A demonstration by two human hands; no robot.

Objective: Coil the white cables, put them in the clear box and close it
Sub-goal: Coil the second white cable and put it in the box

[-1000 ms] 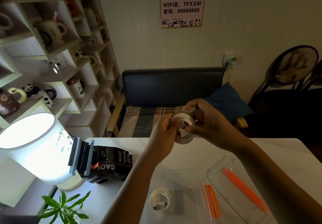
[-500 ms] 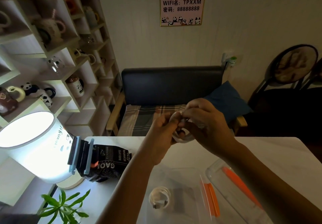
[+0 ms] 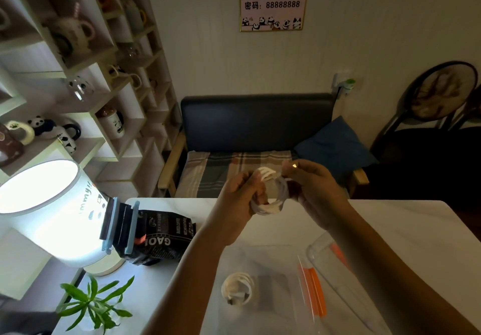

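Head view: white table [image 3: 390, 230], lit lamp [image 3: 46, 212], dark sofa [image 3: 256, 123].

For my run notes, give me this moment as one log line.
phase: coiling | left hand: holds cable coil | right hand: pinches cable end | clear box: open, one coiled cable inside | lid: off, beside box
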